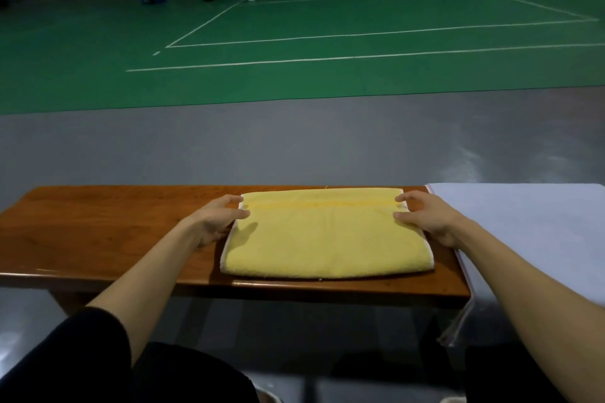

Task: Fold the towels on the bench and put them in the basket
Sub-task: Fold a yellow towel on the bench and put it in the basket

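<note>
The left hand (pixel 214 222) is held loosely open, thumb laid on the left edge of the folded yellow towel (pixel 327 239) at lower centre; the right hand (pixel 425 222) is likewise laid on its right edge. Lower fingers are hidden. The towel is laid on a wooden bench (pixel 98 232); a green court (pixel 294 10) is seen beyond.

black sleeve (pixel 85 355) on left arm (forearms (pixel 154 275) bare)

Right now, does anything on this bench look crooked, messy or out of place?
Nothing much. The yellow towel lies flat and folded on the bench, left hand and right hand at its short edges. Only its near edge bows slightly, and a tiny loose thread sticks out at the far edge.
</note>
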